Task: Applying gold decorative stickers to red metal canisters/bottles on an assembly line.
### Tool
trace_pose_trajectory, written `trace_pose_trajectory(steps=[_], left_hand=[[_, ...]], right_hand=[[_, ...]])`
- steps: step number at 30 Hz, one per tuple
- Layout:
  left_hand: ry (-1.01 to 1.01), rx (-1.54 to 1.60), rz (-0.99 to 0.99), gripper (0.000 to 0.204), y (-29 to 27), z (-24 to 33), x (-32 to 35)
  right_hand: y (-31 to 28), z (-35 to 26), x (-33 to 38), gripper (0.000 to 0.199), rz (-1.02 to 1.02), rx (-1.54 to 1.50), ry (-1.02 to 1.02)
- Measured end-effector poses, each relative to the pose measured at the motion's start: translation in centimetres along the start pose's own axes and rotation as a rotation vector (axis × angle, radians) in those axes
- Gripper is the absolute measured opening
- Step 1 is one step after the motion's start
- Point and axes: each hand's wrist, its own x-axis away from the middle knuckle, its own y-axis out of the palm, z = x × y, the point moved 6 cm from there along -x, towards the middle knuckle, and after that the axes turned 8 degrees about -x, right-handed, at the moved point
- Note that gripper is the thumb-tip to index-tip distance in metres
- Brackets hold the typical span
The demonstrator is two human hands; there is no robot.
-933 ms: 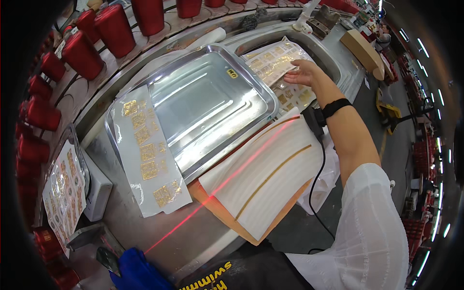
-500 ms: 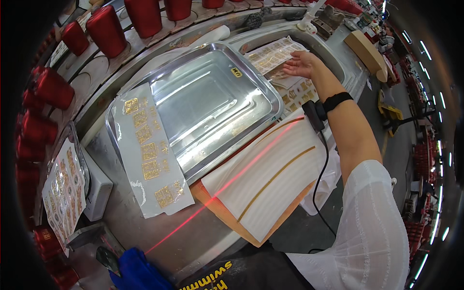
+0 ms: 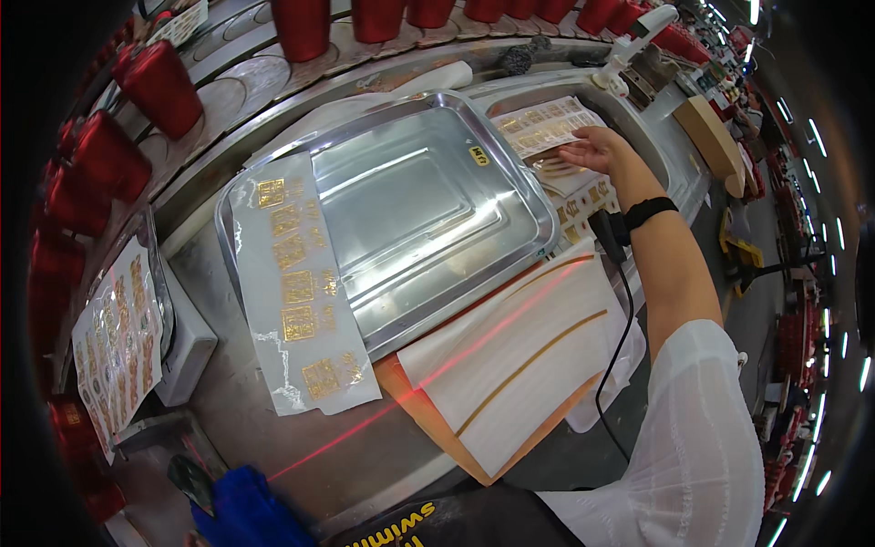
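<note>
The right hand (image 3: 594, 151), upper right of the frame, has loosely bent fingers; whether they pinch the sheet (image 3: 540, 124) I cannot tell. It lies just up-left, long axis rising slightly rightward. The left hand is out of view.

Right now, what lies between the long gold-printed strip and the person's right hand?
The head view shows mostly the metal tray between the strip and the right hand, then gold-printed sheets close to the hand.
</note>
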Motion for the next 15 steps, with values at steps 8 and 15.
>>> trace_pose_trajectory(steps=[8,15], left_hand=[[-0.036,-0.042,-0.019,0.033,-0.2,0.6,-0.3],[-0.013,-0.115,-0.030,0.032,0.2,-1.2,-0.1]], right_hand=[[0.3,0.1,-2.2,0.020,-0.016,0.172,0.011],[-0.5,0.6,-3.8,0.022,0.049,0.220,0.042]])
